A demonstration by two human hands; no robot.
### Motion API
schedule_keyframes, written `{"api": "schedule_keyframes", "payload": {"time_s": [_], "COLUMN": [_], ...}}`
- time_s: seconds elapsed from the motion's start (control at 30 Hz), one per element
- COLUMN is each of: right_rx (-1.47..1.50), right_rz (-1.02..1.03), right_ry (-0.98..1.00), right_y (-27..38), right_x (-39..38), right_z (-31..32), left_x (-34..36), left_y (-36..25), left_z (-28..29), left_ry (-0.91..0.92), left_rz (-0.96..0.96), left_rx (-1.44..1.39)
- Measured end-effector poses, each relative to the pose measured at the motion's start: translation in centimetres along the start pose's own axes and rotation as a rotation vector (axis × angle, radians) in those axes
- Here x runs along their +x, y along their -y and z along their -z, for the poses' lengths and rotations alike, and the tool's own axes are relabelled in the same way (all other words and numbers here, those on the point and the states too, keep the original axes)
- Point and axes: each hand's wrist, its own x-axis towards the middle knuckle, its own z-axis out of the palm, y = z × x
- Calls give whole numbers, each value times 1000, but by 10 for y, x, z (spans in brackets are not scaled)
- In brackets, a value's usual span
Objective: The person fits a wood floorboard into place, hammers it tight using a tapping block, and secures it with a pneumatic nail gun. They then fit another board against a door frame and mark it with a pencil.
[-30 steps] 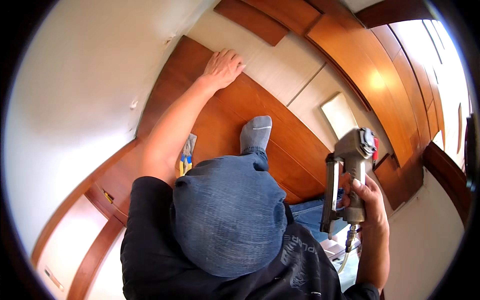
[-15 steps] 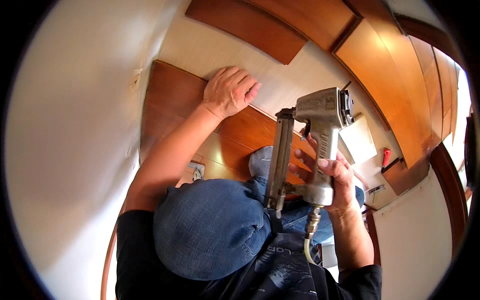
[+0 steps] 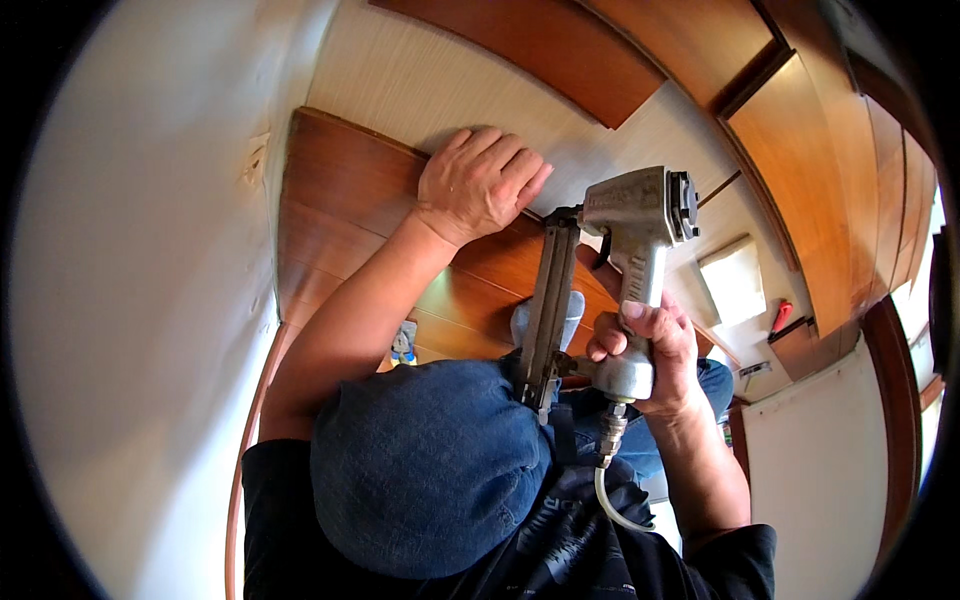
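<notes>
The right grip (image 3: 668, 350), from where I stand, is wrapped around the handle of a grey metal pneumatic nail gun (image 3: 628, 208), the tool's head past the thumb, its long magazine left of the fingers. The left grip (image 3: 480, 187) rests, fingers bent, at the edge of a reddish-brown wooden floorboard (image 3: 350, 172); whether it clasps that, I can't tell.

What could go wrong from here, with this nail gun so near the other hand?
The nail gun in the right hand appears to point toward the left hand on the brown board; an accidental shot might injure it. The hose curves down by the dark shirt, so it might snag on clothing.
</notes>
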Motion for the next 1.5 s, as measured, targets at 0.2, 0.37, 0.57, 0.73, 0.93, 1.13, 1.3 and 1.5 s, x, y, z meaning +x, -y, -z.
{"api": "schedule_keyframes", "payload": {"time_s": [0.2,0.37,0.57,0.73,0.93,1.13,1.3,1.5], "right_rx": [-32,-38,-14,-8,31,7,24,-9], "right_rz": [-66,-90,-54,-35,-19,-19,9,11], "right_ry": [-36,-83,-151,-97,-132,-74,-178,-188], "right_y": [4,6,8,-1,4,-5,3,4], "right_x": [3,-4,-23,-25,-38,-43,-67,-75], "right_z": [-6,2,34,48,75,99,136,152], "left_x": [2,2,3,-1,-1,-2,1,5], "left_y": [-2,2,3,5,5,-2,-82,-105], "left_z": [-3,-5,-6,-7,-9,-13,-57,-74], "left_ry": [38,44,7,10,-11,41,76,104], "left_rz": [12,16,1,-5,-20,-54,-151,-200], "left_rx": [-6,21,23,58,97,153,-102,-92]}}
